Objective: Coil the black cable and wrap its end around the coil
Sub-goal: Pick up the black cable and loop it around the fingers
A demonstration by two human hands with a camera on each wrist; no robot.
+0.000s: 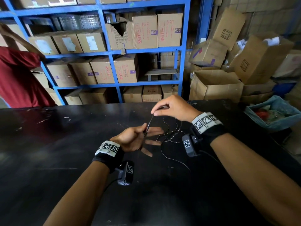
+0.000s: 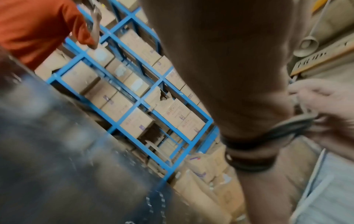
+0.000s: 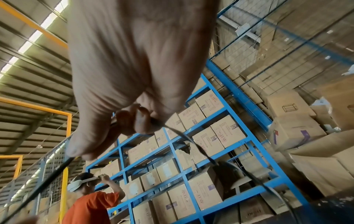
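A thin black cable (image 1: pixel 149 121) runs taut between my two hands above the black table (image 1: pixel 65 152). My left hand (image 1: pixel 152 130) is palm up with its fingers spread straight. In the left wrist view, several turns of the cable (image 2: pixel 249 145) are wound round one digit of my left hand (image 2: pixel 229 75). My right hand (image 1: pixel 154 112) is higher and to the right, pinching the strands between thumb and fingertips. The right wrist view shows that pinch (image 3: pixel 141 119) with the cable (image 3: pixel 184 136) trailing down. The loose, kinked remainder (image 1: pixel 171 136) lies on the table under my right wrist.
Past the table's far edge stands a blue shelf rack (image 1: pixel 114 52) full of cardboard boxes. A person in a red shirt (image 1: pixel 16 79) reaches into it at the left. Open cartons (image 1: pixel 215 85) and a blue-lined bin (image 1: pixel 276 115) crowd the right side.
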